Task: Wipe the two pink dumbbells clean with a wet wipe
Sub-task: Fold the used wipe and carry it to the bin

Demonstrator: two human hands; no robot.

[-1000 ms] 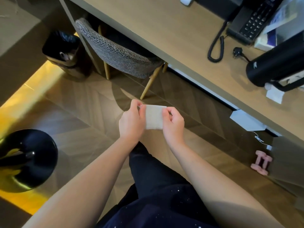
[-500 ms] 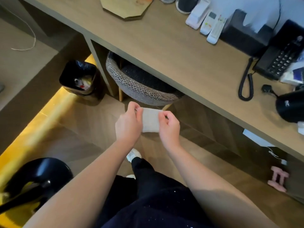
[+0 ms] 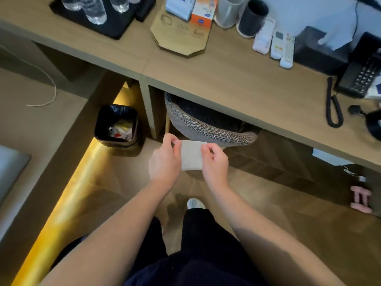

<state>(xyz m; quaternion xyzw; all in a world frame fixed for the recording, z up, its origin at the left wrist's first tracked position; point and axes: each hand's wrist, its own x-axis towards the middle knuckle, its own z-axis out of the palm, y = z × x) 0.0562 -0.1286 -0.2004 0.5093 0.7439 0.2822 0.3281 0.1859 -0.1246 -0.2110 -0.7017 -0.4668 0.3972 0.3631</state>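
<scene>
A folded white wet wipe (image 3: 191, 154) hangs between my hands in mid-air, over the wooden floor in front of the desk. My left hand (image 3: 165, 159) pinches its left top edge, and my right hand (image 3: 214, 162) pinches its right edge. Two pink dumbbells (image 3: 361, 200) lie side by side on the floor at the far right, under the desk's edge, well away from both hands.
A long wooden desk (image 3: 226, 79) spans the back, carrying bottles, boxes, cups, remotes and a black phone (image 3: 360, 77). A woven chair (image 3: 208, 124) is tucked under it. A black waste bin (image 3: 117, 125) stands left of the chair. My legs and a white shoe (image 3: 194, 203) are below.
The view has tilted up and swung left, showing more of the desk top. My hands still hold the wipe the same way; the dumbbells now appear further right.
</scene>
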